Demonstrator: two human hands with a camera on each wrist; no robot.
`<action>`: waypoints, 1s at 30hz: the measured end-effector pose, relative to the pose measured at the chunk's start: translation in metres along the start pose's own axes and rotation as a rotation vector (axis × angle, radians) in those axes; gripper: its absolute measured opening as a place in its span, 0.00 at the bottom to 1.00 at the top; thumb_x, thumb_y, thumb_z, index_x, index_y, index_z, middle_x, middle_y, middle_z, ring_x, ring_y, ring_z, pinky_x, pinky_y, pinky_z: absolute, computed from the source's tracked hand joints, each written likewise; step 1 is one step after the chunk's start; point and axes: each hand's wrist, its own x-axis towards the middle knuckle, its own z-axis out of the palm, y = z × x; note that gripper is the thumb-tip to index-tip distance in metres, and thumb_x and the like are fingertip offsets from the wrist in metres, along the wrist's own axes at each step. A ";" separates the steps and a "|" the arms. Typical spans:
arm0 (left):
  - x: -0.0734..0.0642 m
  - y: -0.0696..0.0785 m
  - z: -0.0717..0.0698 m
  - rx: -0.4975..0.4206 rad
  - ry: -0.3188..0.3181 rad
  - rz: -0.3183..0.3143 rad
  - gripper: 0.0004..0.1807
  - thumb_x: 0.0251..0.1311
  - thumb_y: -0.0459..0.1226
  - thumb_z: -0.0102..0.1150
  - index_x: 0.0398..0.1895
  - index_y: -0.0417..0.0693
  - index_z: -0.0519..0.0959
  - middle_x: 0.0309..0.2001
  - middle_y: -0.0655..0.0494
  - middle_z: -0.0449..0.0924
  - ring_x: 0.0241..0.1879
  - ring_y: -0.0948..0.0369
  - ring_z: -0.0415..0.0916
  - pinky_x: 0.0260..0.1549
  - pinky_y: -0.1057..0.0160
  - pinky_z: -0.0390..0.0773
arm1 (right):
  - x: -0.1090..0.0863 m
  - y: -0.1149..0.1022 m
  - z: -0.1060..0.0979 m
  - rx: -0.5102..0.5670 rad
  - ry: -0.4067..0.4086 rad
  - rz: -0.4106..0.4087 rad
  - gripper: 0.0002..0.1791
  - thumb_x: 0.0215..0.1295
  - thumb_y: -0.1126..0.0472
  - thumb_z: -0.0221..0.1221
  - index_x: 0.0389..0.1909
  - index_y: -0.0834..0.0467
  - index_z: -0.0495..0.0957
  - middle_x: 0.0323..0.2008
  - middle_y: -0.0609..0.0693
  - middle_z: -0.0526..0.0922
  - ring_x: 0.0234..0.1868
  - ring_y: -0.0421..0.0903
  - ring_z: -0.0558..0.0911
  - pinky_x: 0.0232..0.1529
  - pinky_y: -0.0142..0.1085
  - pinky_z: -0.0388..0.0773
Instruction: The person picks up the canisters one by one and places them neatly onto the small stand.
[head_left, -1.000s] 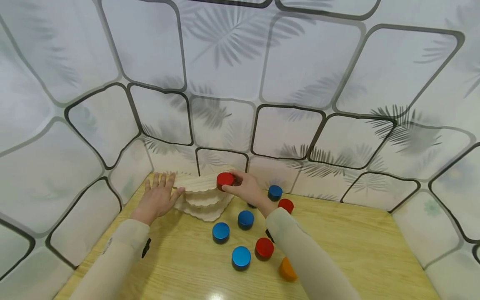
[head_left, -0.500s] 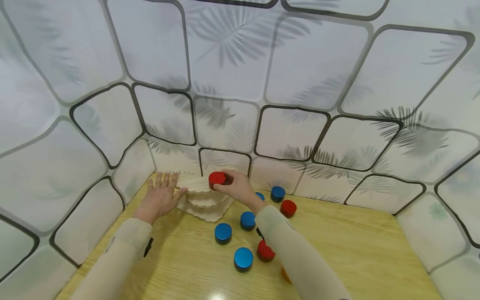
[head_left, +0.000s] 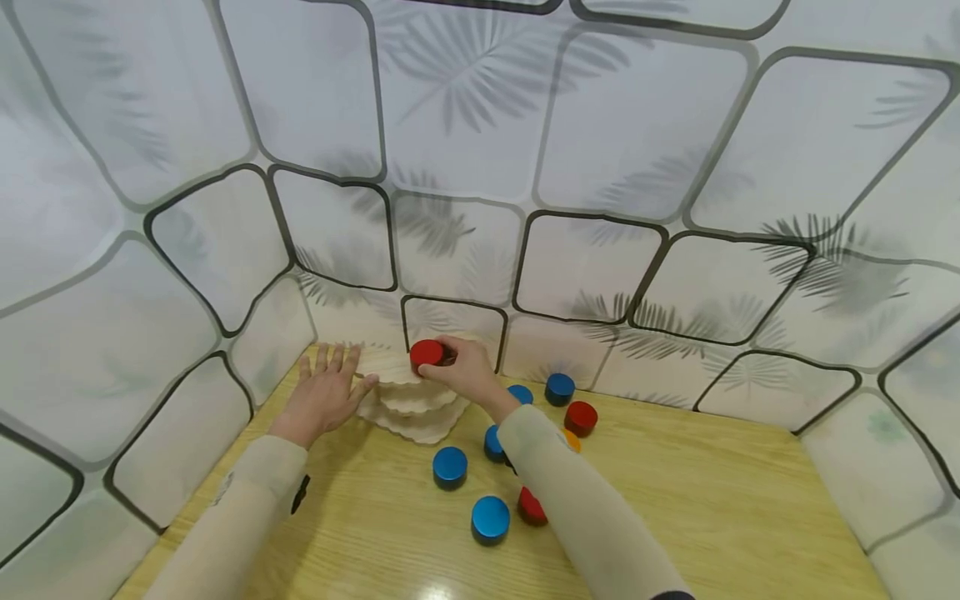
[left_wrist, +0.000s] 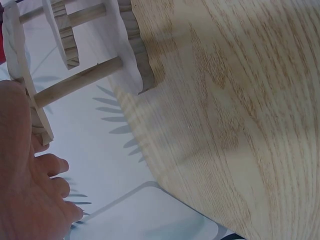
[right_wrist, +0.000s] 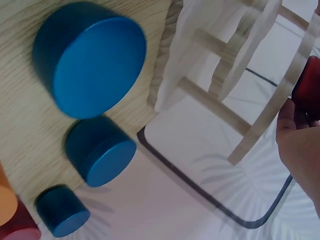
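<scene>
A pale wooden tiered stand [head_left: 423, 427] with scalloped shelves joined by round posts stands in the left back corner. My right hand [head_left: 468, 368] pinches a red round tin [head_left: 426, 357] between thumb and fingers, right at the top shelf. In the right wrist view the red tin [right_wrist: 309, 90] shows beside that shelf's edge. My left hand [head_left: 324, 402] has its fingers spread, with the thumb at the left end of the top shelf. The left wrist view shows this thumb against the shelf [left_wrist: 22, 65] and the other fingers beyond it.
Several blue tins [head_left: 450, 468] stand on the wooden table [head_left: 697, 483], right of and in front of the stand. Among them are two more red tins [head_left: 581, 418] and an orange tin [head_left: 572, 440], partly covered by my right sleeve. A patterned wall [head_left: 465, 250] closes off the back.
My right hand has carried the red tin leftward and in over the top shelf. The left hand keeps its place at the stand. The head view has shifted slightly.
</scene>
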 end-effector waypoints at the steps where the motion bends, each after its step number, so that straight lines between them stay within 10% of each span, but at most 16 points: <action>1: 0.000 0.000 0.000 0.001 0.002 0.001 0.45 0.82 0.62 0.30 0.86 0.38 0.45 0.83 0.27 0.44 0.82 0.27 0.34 0.76 0.23 0.40 | 0.001 -0.001 0.002 -0.006 -0.001 -0.001 0.21 0.66 0.56 0.72 0.59 0.55 0.84 0.51 0.53 0.89 0.45 0.45 0.87 0.48 0.37 0.85; 30: 0.002 -0.004 0.004 -0.012 0.019 0.009 0.43 0.83 0.59 0.32 0.86 0.38 0.47 0.82 0.27 0.45 0.82 0.28 0.36 0.77 0.24 0.41 | 0.033 -0.018 0.036 -0.006 -0.040 0.004 0.29 0.70 0.54 0.69 0.68 0.60 0.79 0.58 0.58 0.87 0.54 0.51 0.87 0.50 0.35 0.86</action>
